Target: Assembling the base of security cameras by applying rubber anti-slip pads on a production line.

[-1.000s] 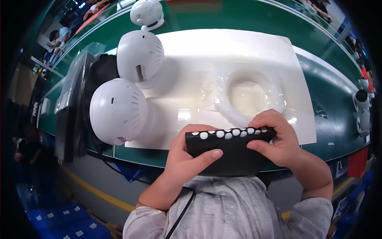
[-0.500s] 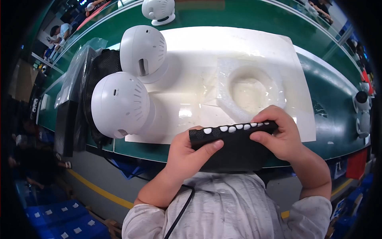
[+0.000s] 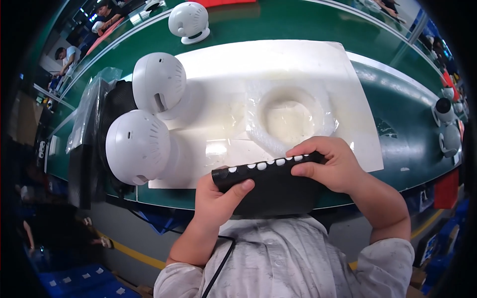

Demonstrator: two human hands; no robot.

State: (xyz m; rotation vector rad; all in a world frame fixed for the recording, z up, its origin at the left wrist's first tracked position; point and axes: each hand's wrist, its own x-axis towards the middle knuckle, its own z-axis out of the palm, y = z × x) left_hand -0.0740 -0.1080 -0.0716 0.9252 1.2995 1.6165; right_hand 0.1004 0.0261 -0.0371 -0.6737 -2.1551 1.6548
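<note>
A flat black panel-like object [image 3: 276, 193] is held in front of my body at the table's near edge. White rounded pieces [image 3: 262, 166] sit in a row along its textured upper edge. My left hand [image 3: 214, 201] grips its left end, the thumb lying on the near face. At the right end my right hand [image 3: 330, 165] pinches the edge between thumb and fingers. Just beyond the panel, a foam ring wrapped in clear film [image 3: 254, 130] rests on a white board [image 3: 223, 62]. Most of the fingers of my left hand are hidden behind the panel.
Two white round vented devices, one farther [image 3: 159, 79] and one nearer [image 3: 131, 154], stand at the left beside a black mesh bag [image 3: 118, 102] and clear plastic packaging [image 3: 84, 126]. Another white device [image 3: 188, 22] stands far back. More white devices [image 3: 450, 139] are at right. People work beyond.
The whole scene has shifted in the picture as the head view moved; the panel and both hands now appear farther left. Both hands keep their hold on the panel.
</note>
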